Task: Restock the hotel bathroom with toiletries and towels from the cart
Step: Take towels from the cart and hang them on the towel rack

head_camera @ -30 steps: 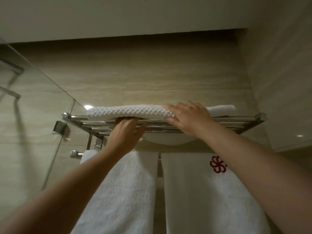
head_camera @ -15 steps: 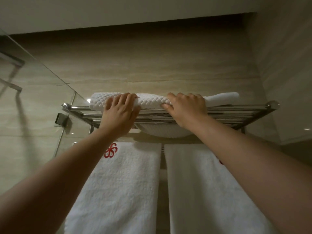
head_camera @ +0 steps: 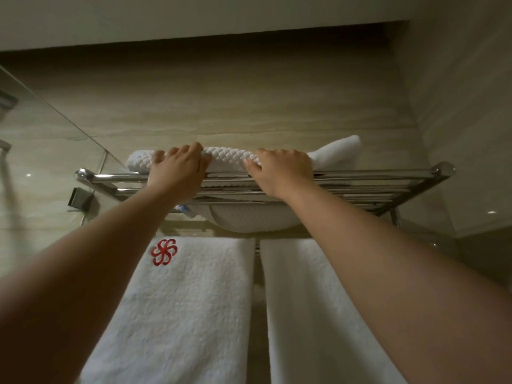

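Note:
A folded white waffle-textured towel [head_camera: 230, 159] lies on top of a chrome wall rack [head_camera: 388, 176] above me. My left hand [head_camera: 178, 169] rests on the towel's left part, fingers curled over its front edge. Toward the right, my right hand [head_camera: 281, 173] presses on the same towel with bent fingers. The towel's right end [head_camera: 340, 151] sticks up past my right hand. Part of the towel sags below the rack bars [head_camera: 249, 220].
Two white bath towels hang under the rack, the left one [head_camera: 180, 314] with a red flower logo [head_camera: 163, 252], the right one [head_camera: 313, 314] partly behind my forearm. A glass shower panel [head_camera: 41, 167] with a metal bracket [head_camera: 79, 198] stands at the left. Beige tiled walls close in behind and right.
My left hand came up from under the rack's front bar onto the top of the towel. Both hands now sit on the towel, whose right end is raised. The view has tilted a little.

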The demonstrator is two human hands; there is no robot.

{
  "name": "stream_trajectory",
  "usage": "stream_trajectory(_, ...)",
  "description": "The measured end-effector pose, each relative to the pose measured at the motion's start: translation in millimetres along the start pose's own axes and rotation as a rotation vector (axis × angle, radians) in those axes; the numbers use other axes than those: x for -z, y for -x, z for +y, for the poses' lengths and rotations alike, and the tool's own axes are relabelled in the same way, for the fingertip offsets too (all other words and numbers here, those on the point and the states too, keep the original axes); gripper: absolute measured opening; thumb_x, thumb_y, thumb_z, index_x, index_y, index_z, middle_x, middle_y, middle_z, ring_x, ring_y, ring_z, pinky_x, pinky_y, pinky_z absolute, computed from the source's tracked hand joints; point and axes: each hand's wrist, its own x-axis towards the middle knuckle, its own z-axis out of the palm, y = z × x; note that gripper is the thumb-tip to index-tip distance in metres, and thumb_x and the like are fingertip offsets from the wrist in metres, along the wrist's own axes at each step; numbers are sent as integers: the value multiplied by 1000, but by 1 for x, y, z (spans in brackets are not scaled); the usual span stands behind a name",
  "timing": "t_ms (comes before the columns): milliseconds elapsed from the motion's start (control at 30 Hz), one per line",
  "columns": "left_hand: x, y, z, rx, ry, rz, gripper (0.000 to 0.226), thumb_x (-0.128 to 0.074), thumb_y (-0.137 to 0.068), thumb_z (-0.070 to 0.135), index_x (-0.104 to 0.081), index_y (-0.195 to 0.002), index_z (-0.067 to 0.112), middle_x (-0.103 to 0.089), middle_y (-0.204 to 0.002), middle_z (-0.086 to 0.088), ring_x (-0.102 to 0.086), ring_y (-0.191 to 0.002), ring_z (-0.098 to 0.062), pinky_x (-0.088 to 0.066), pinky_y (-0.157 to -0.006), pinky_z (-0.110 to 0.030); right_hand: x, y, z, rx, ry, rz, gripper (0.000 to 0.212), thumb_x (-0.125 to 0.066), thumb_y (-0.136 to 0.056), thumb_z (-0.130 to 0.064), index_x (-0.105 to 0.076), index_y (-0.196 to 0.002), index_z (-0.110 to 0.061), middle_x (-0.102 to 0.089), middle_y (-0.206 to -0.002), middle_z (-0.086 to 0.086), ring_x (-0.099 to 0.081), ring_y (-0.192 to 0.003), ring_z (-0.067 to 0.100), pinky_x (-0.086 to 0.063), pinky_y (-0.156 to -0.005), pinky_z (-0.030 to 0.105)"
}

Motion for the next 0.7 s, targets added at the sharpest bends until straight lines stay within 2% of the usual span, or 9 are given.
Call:
stream_trajectory(67,3,11,-5,-72,-71,94,36,-28,-98,38,-46,-113,11,-56,-111,-11,-51,-104,-29,-31,-99,-45,2,4,5,12,-54,29,49,-26,-97,-50,-59,-109,-16,-67,-102,9,-60,-91,28,-40,-72,36)
stream_trajectory(133,8,21,-11,-132,-70,121,36,-33,-96,38,-46,-115,10,-55,-112,-11,-52,-101,-28,-35,-95,-42,4,11,4,24,-69,86,46,-31,-97,-50,-60,-107,-16,-67,-98,8,-61,-89,27,-43,-74,36)
stream_trajectory(233,15,21,-10,-141,-32,78,32,-38,-96,34,-45,-117,10,-54,-115,-11,-51,-103,-27,-36,-94,-40,9,19,-3,20,-80,135,39,-38,-96,-46,-59,-109,-16,-67,-100,6,-60,-91,25,-39,-79,36)
stream_trajectory(300,15,19,-5,-117,-3,39,27,-37,-97,30,-43,-116,11,-53,-115,-10,-51,-104,-27,-36,-95,-41,14,22,-6,30,0,153,35,-42,-96,-44,-60,-109,-17,-67,-101,5,-59,-94,24,-36,-79,35)
stream_trajectory(400,10,13,-1,-58,64,-3,23,-33,-99,28,-40,-116,14,-54,-118,-9,-49,-112,-28,-30,-104,-47,22,25,-9,88,176,171,37,-42,-95,-45,-62,-108,-16,-68,-100,5,-54,-101,26,-32,-76,35)
stream_trajectory(467,7,7,-1,-10,61,-55,23,-29,-100,31,-38,-116,17,-55,-118,-9,-49,-115,-28,-25,-106,-50,26,25,-11,101,193,165,36,-42,-96,-43,-62,-108,-15,-68,-100,5,-53,-102,26,-33,-77,36)
stream_trajectory(600,8,0,-1,90,90,-173,23,-23,-100,33,-36,-112,18,-55,-119,-10,-48,-114,-27,-23,-104,-49,22,37,-13,124,102,198,25,-44,-97,-27,-56,-114,-15,-66,-108,4,-52,-104,24,-36,-86,36)
stream_trajectory(700,6,12,1,41,109,-94,33,-26,-94,43,-40,-108,15,-52,-112,-11,-45,-112,-26,-20,-108,-48,8,53,-3,139,73,227,37,-51,-91,-18,-51,-127,-12,-58,-126,8,-51,-115,26,-38,-97,38)
